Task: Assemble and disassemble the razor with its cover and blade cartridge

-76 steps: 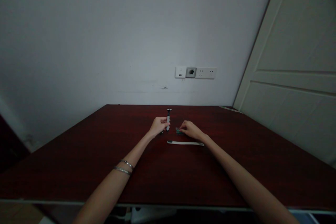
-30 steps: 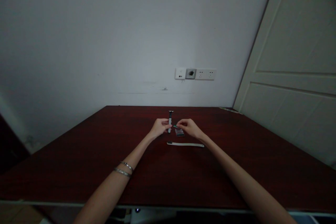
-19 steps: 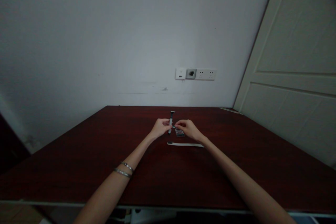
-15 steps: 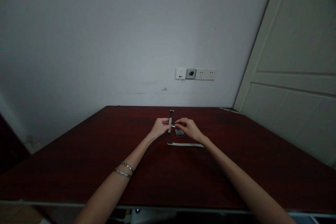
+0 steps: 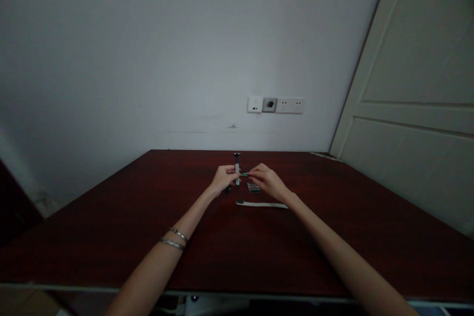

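Note:
My left hand (image 5: 223, 178) is closed around an upright razor (image 5: 237, 168) with a light grey handle, a black neck and a T-shaped head. My right hand (image 5: 267, 179) pinches a small, slim green piece (image 5: 244, 175), whose left end is close to the handle; whether they touch I cannot tell. Under the right fingers a small clear case (image 5: 254, 188) lies on the table. A small black piece (image 5: 227, 189) shows just below my left hand; whether that hand holds it is unclear. Nearer to me lies a long whitish strip (image 5: 262, 204) with a dark left end.
The dark red table (image 5: 237, 247) reaches back to a pale wall with socket plates (image 5: 283, 105). At the right stands a light panelled door (image 5: 414, 108). A thin strip (image 5: 326, 156) lies along the table's far right corner.
The razor and my left hand have shifted slightly left. The green piece shows more plainly between the hands, and the black piece below my left hand has come into view.

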### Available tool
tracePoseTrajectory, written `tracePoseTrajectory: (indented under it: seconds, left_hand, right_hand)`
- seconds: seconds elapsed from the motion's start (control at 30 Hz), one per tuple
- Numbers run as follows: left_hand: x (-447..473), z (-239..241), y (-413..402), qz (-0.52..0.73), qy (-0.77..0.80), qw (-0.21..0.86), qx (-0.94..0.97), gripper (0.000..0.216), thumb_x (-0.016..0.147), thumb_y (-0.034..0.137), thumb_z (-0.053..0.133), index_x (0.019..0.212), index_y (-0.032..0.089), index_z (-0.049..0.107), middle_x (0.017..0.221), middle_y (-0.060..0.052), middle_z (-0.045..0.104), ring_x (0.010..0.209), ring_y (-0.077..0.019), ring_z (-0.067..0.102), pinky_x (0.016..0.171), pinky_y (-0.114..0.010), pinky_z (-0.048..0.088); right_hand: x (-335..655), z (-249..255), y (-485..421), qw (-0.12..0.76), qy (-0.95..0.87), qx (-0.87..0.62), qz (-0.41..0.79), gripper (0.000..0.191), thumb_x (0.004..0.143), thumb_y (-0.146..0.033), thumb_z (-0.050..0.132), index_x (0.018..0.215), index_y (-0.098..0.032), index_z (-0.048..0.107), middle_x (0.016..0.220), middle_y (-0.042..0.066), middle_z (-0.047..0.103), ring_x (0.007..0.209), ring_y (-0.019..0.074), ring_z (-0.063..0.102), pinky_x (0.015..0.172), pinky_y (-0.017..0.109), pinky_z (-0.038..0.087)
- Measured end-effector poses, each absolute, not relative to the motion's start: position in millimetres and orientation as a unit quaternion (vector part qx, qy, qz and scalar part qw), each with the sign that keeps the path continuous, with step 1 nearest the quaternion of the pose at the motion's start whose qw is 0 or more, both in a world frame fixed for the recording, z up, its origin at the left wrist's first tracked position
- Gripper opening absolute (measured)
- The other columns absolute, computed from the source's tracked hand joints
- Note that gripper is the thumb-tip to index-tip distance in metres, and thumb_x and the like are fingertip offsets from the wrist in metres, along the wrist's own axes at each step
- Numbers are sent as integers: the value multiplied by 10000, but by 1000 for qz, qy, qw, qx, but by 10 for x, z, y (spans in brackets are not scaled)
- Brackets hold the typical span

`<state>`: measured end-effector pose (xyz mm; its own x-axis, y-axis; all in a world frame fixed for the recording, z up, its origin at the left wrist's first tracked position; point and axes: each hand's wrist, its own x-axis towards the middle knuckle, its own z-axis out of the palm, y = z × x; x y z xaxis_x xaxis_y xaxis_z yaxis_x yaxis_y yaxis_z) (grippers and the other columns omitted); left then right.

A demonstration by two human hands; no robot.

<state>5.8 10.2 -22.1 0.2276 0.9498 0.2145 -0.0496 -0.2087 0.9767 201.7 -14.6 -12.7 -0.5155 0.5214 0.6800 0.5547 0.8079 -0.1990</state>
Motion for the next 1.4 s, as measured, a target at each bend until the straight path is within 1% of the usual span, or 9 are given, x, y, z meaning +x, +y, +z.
tracePoseTrajectory:
  seconds: [0.1,0.23,0.4,0.5,0.63,0.83,0.97,1.17,1.4]
  left_hand:
    - [44,-204,104,505,397,491,588,283,635,222,707,886,105,646,743,-57,672,544,-111,607,459,-192,470]
    - [36,-188,113,525,424,471,568,258,657,177,683,904,108,652,783,-59,680,546,-107,608,452,-188,469]
    - [44,-191,122,531,462,433,564,221,667,117,655,887,99,642,725,-42,672,520,-116,596,439,-208,461]
    - [55,-218,129,525,473,380,597,177,663,96,646,840,108,637,672,-25,656,529,-116,590,476,-215,458]
    - [82,-259,112,514,486,264,655,149,622,99,684,759,120,629,644,-12,636,579,-116,584,560,-218,444]
    - [156,-263,19,497,505,164,687,115,663,146,666,774,134,637,653,5,611,589,-109,542,579,-215,390]
    - [186,-290,-2,490,504,138,698,123,655,192,690,739,134,622,648,14,584,593,-107,513,577,-212,364]
    - [197,-343,-45,465,473,79,744,188,646,243,713,666,145,553,626,28,526,582,-103,458,563,-211,323]
    - [209,-332,-144,443,452,97,769,175,694,274,682,736,172,547,646,20,565,574,-113,501,555,-210,338]
  right_hand:
    - [2022,-123,-93,429,-839,-334,10,223,845,-252,506,952,-190,691,892,79,668,857,187,574,762,319,466]
    - [2024,-89,62,499,-767,-390,100,237,812,-303,529,892,-169,708,872,77,695,799,188,618,740,312,472]
    - [1990,-25,316,534,-687,-438,226,374,752,-416,554,892,-104,707,805,90,706,646,178,617,540,259,475]
    - [1956,0,409,546,-666,-435,264,397,717,-444,578,858,-98,711,781,88,706,590,158,603,488,239,470]
    - [1924,-3,437,550,-662,-428,276,366,707,-428,594,815,-101,716,755,80,704,580,151,601,490,237,491]
    - [1931,-50,404,549,-650,-428,305,337,707,-397,606,841,-106,710,791,87,700,605,161,611,438,231,506]
    - [1943,-26,354,541,-655,-425,311,335,708,-397,607,846,-108,706,810,91,696,629,170,616,408,224,505]
    - [1917,86,218,550,-654,-409,320,333,695,-405,613,840,-118,700,791,78,685,701,186,616,417,222,516]
    - [1884,148,93,547,-676,-385,310,361,729,-419,588,890,-116,699,829,89,681,735,191,613,432,217,513]
